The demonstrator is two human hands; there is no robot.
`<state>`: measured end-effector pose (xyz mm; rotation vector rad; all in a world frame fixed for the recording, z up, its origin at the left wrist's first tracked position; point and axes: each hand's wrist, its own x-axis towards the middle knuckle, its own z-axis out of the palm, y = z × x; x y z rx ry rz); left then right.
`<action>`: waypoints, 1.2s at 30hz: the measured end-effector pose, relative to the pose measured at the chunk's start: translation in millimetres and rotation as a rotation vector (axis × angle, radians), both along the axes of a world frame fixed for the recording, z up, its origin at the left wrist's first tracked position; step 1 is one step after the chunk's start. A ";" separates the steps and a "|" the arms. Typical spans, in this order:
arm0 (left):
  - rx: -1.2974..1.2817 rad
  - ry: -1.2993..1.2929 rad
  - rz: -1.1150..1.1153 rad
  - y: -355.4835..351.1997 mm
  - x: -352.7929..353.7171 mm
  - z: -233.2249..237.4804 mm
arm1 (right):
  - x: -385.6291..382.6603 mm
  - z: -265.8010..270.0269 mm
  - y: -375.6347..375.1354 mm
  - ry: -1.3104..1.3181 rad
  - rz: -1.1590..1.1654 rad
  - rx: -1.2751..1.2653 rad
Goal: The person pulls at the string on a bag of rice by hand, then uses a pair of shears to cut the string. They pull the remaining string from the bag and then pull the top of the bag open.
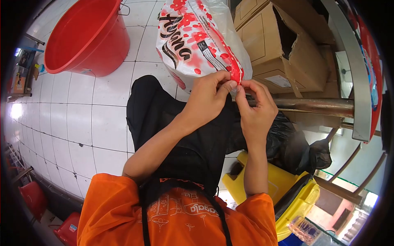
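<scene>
A large white bag with red flowers and the word "Ayana" (186,41) stands on the floor in front of my knees. My left hand (208,97) pinches the red edge at the bag's near right corner between thumb and forefinger. Right beside it, my right hand (257,104) has its thumb and forefinger closed on the same corner. The fingertips of both hands nearly touch there. Clear plastic lies along the bag's right side.
A red bucket (88,39) stands on the white tiled floor at the upper left. Cardboard boxes (283,53) are stacked at the right, above a metal bar (316,107). Black plastic bags (293,143) and a yellow bin (271,180) are at my right.
</scene>
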<state>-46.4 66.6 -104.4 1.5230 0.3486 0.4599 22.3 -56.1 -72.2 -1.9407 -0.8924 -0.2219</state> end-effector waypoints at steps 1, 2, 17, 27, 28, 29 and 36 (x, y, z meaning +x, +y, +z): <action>-0.003 0.000 0.002 -1.1 -1.0 -0.6 | -1.3 3.4 0.4 0.036 -0.013 -0.028; 0.166 -0.057 0.067 -1.9 -1.3 -1.3 | -2.0 6.6 1.2 0.072 -0.028 -0.054; 0.392 -0.193 0.171 -2.9 -2.0 -17.3 | 11.8 12.9 11.3 0.085 -0.025 -0.296; -0.142 -0.194 -0.015 -5.3 -2.1 -13.7 | 8.5 30.3 -3.5 0.015 0.067 -0.228; -0.144 -0.196 -0.021 -6.3 -1.4 -13.2 | 5.5 30.4 -1.9 0.006 0.053 -0.255; -0.074 -0.193 -0.008 -7.0 -0.9 -12.6 | 7.3 27.8 -1.0 0.039 0.043 -0.223; 0.495 -0.288 0.232 -6.5 -0.2 -15.2 | 4.8 34.7 14.1 0.131 -0.042 -0.319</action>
